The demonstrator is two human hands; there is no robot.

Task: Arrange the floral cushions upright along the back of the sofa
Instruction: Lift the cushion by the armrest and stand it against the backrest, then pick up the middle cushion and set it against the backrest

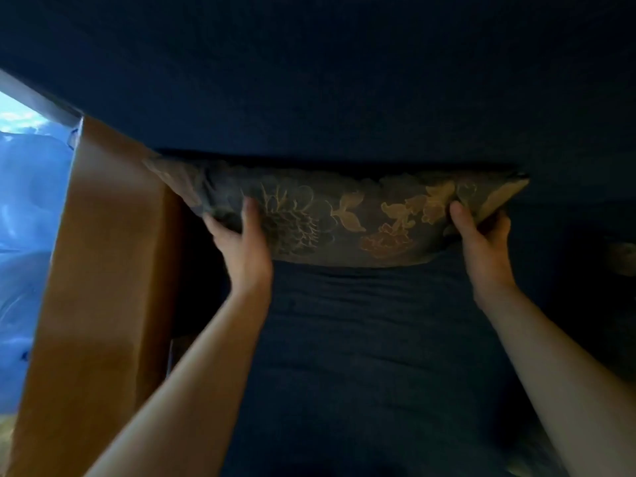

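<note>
A dark floral cushion [347,215] with gold and orange flowers lies across the far end of the dark blue sofa seat [361,356], against the sofa back [344,98]. My left hand [242,246] grips its lower left part, thumb on the front face. Its lower right corner is held by my right hand [481,246], thumb on top and fingers underneath. The cushion leans against the back with its top edge in shadow. Part of another floral cushion [624,258] shows dimly at the right edge.
A tall brown cardboard box [103,287] stands at the left end of the sofa, touching the cushion's left corner. Beyond it is a bright window with pale blue plastic sheeting [27,218]. The room is dim.
</note>
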